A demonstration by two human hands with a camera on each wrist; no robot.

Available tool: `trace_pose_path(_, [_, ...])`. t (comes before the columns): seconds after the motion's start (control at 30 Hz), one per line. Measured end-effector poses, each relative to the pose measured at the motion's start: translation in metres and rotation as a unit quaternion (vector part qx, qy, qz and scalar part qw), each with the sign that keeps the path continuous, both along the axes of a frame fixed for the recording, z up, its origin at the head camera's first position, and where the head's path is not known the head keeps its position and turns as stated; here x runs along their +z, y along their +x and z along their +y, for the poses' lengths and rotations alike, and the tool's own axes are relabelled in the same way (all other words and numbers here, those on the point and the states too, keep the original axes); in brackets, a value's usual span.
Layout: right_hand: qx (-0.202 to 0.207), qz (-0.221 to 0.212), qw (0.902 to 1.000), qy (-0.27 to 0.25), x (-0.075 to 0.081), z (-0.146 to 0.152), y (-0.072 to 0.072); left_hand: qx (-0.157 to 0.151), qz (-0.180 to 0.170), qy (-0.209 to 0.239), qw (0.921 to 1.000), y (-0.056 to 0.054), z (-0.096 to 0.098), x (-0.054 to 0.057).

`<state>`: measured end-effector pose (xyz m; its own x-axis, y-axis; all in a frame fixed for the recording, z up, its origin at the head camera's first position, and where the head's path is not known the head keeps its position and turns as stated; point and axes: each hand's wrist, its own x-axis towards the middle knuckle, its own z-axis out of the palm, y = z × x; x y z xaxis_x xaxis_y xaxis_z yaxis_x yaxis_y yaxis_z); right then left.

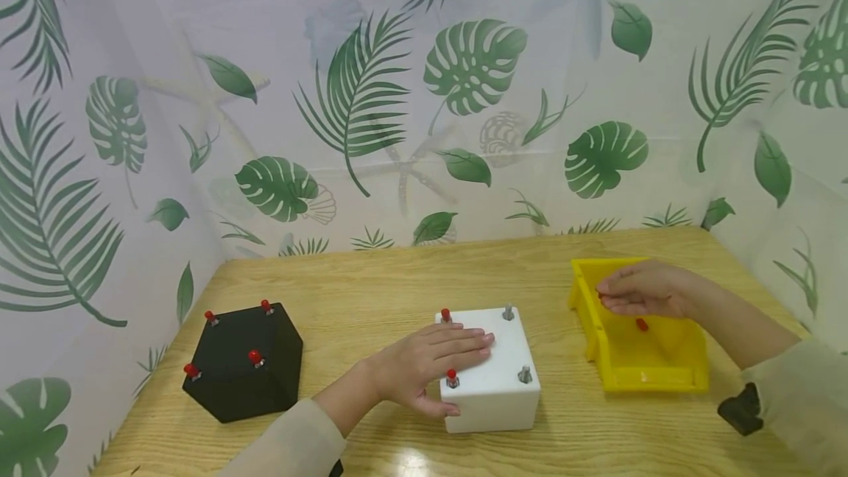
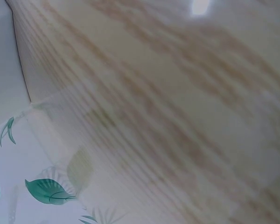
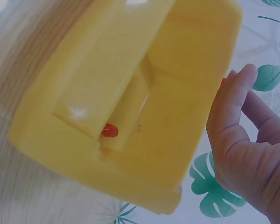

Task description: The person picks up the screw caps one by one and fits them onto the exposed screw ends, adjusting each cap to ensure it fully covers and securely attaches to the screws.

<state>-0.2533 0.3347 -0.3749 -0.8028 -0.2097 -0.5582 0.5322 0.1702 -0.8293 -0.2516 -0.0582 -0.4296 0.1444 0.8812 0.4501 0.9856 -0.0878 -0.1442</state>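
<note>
My left hand [image 1: 430, 363] rests on a white box [image 1: 493, 407], its fingers laid straight across the top and the thumb down by the front edge. Red caps [image 1: 452, 375] sit on the two left posts of that box, while its two right posts are bare metal bolts [image 1: 525, 374]. Over a yellow bin [image 1: 652, 380], my right hand [image 1: 652, 289] pinches a small red cap [image 3: 223, 81] at its fingertips, mostly hidden by them. Another red cap [image 3: 110, 130] lies inside the bin. The left wrist view shows neither the left hand nor the white box's bolts.
At the left of the wooden table [image 1: 371, 278] stands a black box [image 1: 241, 344] with red caps on its corner posts. A leaf-patterned cloth [image 1: 397, 116] hangs behind the table and along both sides.
</note>
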Motion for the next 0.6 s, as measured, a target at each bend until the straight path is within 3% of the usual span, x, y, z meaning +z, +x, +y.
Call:
trace_pose_path(0.23, [0.03, 0.02, 0.9992, 0.02, 0.009, -0.005, 0.001, 0.0, 0.001, 0.002, 1.0, 0.0, 0.0, 0.001])
trace_pose_path(0.6, [0.044, 0.032, 0.9981, 0.028, 0.02, -0.016, 0.004, 0.001, 0.006, 0.002, 1.0, 0.0, 0.0, 0.0])
